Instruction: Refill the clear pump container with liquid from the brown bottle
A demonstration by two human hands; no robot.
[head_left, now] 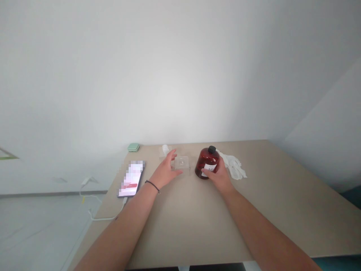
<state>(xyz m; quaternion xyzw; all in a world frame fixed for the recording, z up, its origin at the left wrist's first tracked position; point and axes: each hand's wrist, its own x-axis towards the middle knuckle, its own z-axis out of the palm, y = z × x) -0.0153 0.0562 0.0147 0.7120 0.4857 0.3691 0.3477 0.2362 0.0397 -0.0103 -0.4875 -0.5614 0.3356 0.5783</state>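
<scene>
My right hand [219, 175] is wrapped round a dark red-brown bottle [203, 161] with a black cap and a white label, its thumb across the label. The bottle leans slightly to the right. My left hand [166, 170] has its fingers and thumb spread at the left side of a clear plastic box [182, 162]; whether it touches the box I cannot tell. Behind the left hand lies a small white item [165, 149] on a clear piece, partly hidden. White gloves [235, 167] lie just right of the bottle.
A phone [131, 180] with a lit screen lies at the table's left side, a white cable [105, 218] running from it over the edge. A green case [133, 147] sits at the back left corner. The wall [175, 75] stands directly behind the table [194, 226].
</scene>
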